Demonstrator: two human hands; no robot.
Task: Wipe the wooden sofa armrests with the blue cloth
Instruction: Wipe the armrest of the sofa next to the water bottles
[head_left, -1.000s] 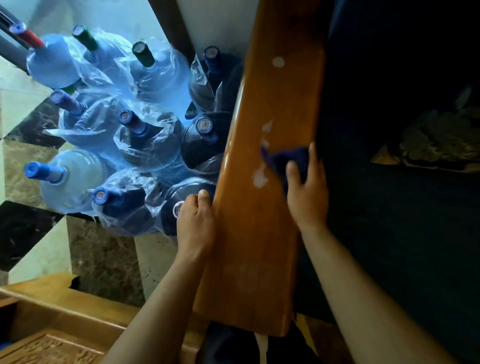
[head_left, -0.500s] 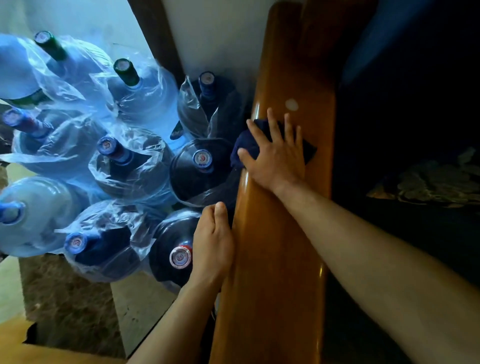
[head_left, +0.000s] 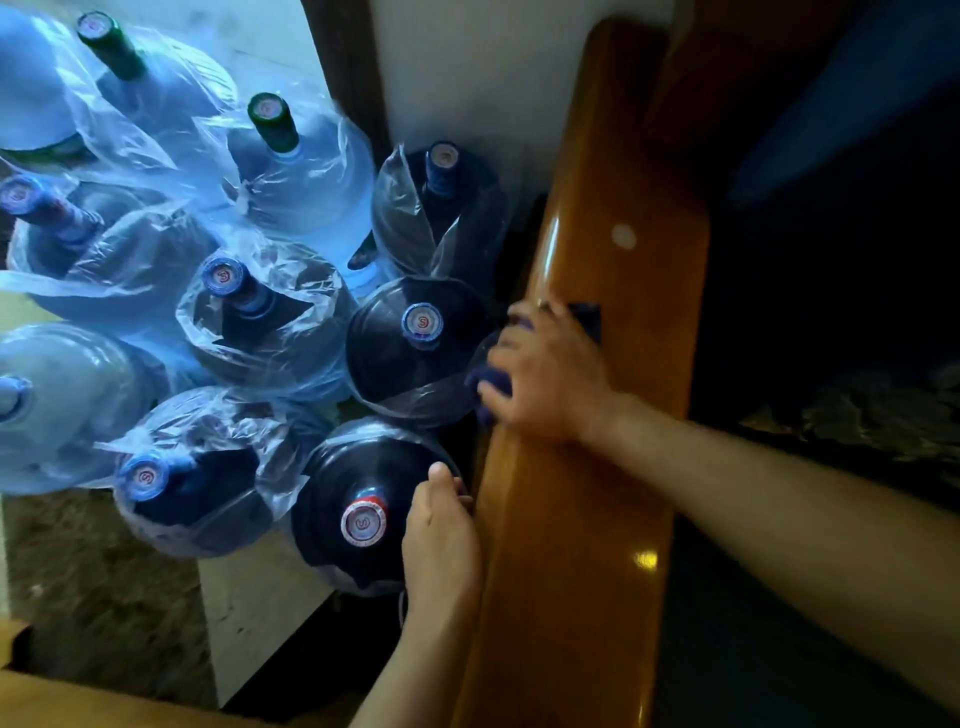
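the blue cloth (head_left: 586, 321) is soft and limp, likely best pressed flat under the palm, and it sits bunched at the outer edge of the glossy wooden armrest (head_left: 597, 467). the right hand (head_left: 545, 374) curls over it, fingers wrapped round the edge, arm reaching across. the left hand (head_left: 441, 540), loosely closed and holding nothing, braces against the armrest's outer side.
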